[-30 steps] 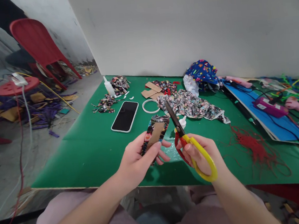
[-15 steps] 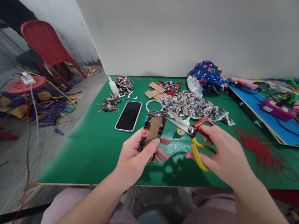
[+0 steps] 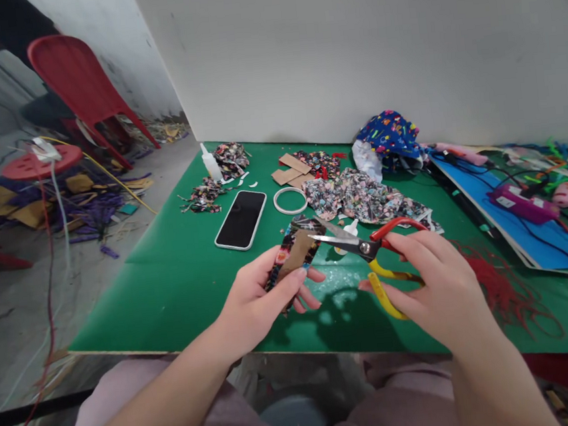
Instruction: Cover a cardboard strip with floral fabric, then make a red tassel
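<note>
My left hand [image 3: 257, 302] pinches a strip of brown cardboard wrapped in dark patterned fabric [image 3: 295, 252], held above the green table [image 3: 171, 291]. My right hand [image 3: 436, 285] grips scissors [image 3: 368, 252] with one red and one yellow handle. Their blades are parted and point left, with the tips at the strip's upper right edge. Both hands hover over the table's near edge.
A black phone [image 3: 241, 220] lies face up beside a white ring [image 3: 289, 200]. Behind are a glue bottle [image 3: 207, 161], fabric scraps [image 3: 205, 197], cardboard pieces [image 3: 287, 169], floral cloth [image 3: 363, 198] and blue cloth [image 3: 391, 134]. Red threads [image 3: 502, 292] and a purple glue gun [image 3: 519, 202] lie right. A red chair [image 3: 75, 79] stands left.
My right hand turned the scissors from pointing up and away to pointing left, opened the blades, and brought their tips to the strip. My left hand kept the strip nearly still.
</note>
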Demonstrator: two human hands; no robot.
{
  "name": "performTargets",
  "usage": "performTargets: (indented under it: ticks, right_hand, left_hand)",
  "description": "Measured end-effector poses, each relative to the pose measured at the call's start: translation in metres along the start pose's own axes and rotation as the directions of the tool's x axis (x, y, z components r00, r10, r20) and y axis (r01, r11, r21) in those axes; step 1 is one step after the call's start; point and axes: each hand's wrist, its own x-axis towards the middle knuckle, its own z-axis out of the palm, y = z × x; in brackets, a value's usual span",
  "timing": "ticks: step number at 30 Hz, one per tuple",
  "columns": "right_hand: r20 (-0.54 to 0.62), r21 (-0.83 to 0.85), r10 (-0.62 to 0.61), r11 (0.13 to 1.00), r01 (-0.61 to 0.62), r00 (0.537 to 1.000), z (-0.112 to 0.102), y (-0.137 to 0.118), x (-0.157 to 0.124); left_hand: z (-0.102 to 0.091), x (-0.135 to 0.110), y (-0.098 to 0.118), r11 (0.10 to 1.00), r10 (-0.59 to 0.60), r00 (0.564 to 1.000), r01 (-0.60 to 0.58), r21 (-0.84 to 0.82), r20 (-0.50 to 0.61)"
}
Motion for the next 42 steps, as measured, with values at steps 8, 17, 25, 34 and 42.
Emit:
performTargets:
  ticks: [8,17,25,34,42]
  right_hand:
    - [-0.019,-0.039,-0.058,0.998,0.057,0.998,-0.0001,-0.0004,0.0018]
    - [-0.015,-0.061,-0.053,0.997,0.052,0.998,0.0003,0.0016,0.0001]
    - [-0.014,-0.058,-0.050,0.997,0.049,0.999,0.0004,0.0022,-0.0004]
    - [-0.023,-0.071,-0.063,0.996,0.061,0.998,0.0008,0.0029,-0.0006]
    - [-0.034,-0.017,0.028,0.999,-0.029,0.999,-0.0009,0.0034,-0.0026]
  left_hand:
    - [-0.0031,0.0011,-0.0041,0.999,-0.032,0.999,0.031,0.042,0.030]
    - [-0.0011,0.0016,0.0024,0.994,-0.108,0.991,0.106,0.035,0.081]
    - [-0.0004,0.0018,0.0024,0.992,-0.121,0.991,0.119,0.029,0.065]
    - [0.0004,0.0021,0.0047,0.986,-0.166,0.984,0.167,0.002,0.056]
    - [0.0008,0.0028,0.0051,0.983,-0.184,0.982,0.185,-0.015,0.047]
